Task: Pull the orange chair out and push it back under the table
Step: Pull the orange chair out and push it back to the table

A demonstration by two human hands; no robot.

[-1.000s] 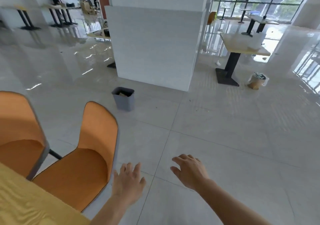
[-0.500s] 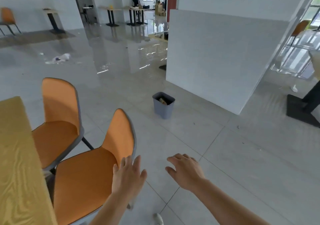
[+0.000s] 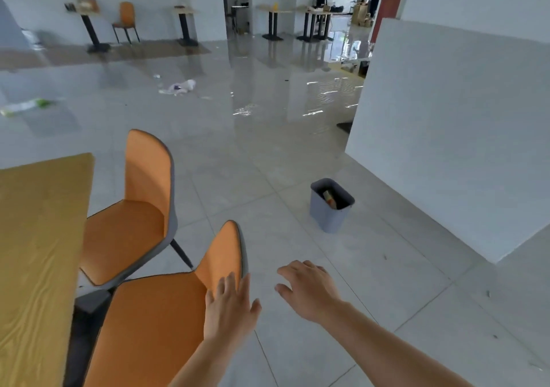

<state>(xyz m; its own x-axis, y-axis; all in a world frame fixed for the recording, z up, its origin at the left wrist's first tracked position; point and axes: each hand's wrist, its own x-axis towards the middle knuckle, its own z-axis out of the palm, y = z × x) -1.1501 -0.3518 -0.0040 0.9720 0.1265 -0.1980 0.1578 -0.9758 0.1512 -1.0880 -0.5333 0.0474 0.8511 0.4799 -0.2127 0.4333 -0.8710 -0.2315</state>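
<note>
Two orange chairs with grey edges stand along the right side of a yellow wood-grain table (image 3: 35,237). The near orange chair (image 3: 154,321) is right below me, its seat partly under the table edge. My left hand (image 3: 230,309) is open, fingers spread, in front of the near chair's backrest at its right edge; I cannot tell if it touches. My right hand (image 3: 309,290) hovers open over the floor to the right of that chair, holding nothing. The far orange chair (image 3: 134,208) stands just beyond.
A grey waste bin (image 3: 330,208) with rubbish in it stands on the tiled floor ahead right. A large white pillar block (image 3: 446,136) rises on the right. Litter (image 3: 178,87) lies on the floor farther off. More tables and a chair line the back wall.
The view has swung left, so the table and both chairs show more fully. My left hand has come in over the near chair's backrest edge. Both hands stay open.
</note>
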